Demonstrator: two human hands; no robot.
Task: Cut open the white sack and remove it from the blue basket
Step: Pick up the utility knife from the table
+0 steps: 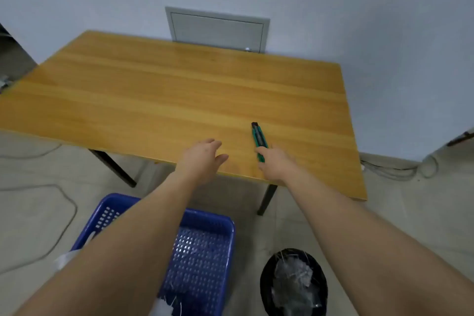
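Right hand [273, 164] at centre right of the frame, fingers pinched round the near end of a green knife [259, 139] lying on the wooden table [154, 90]. Left hand [202, 156] just left of it, fingers spread and empty, over the table's near edge. Blue basket [205, 246] on the floor at lower centre, partly hidden under the left forearm. White scraps, possibly the sack [164, 306], at the basket's bottom edge. Black bin [293, 282] with crumpled clear plastic at lower right, just beside the basket.
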